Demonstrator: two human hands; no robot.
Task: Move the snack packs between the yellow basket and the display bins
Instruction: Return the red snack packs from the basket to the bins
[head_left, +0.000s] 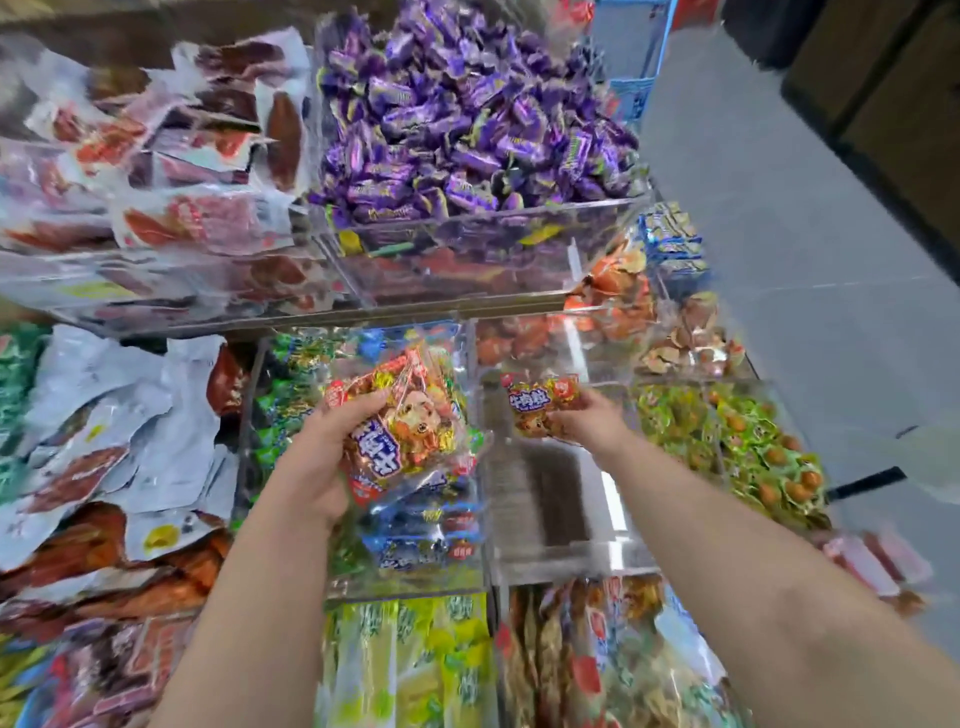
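My left hand (324, 457) grips a bunch of orange snack packs (410, 421) over a clear bin that holds blue packs (415, 535). To the right, my right hand (587, 421) pinches a small orange snack pack (540, 402) above a clear display bin (550, 558) whose grey floor shows bare. The yellow basket is not in view.
Clear bins surround the hands: purple candies (467, 114) on the upper tier, red-and-white packs (156, 156) at upper left, white pouches (104, 426) at left, green packs (753, 447) at right, yellow-green packs (415, 660) in front. A grey floor aisle (805, 208) runs along the right.
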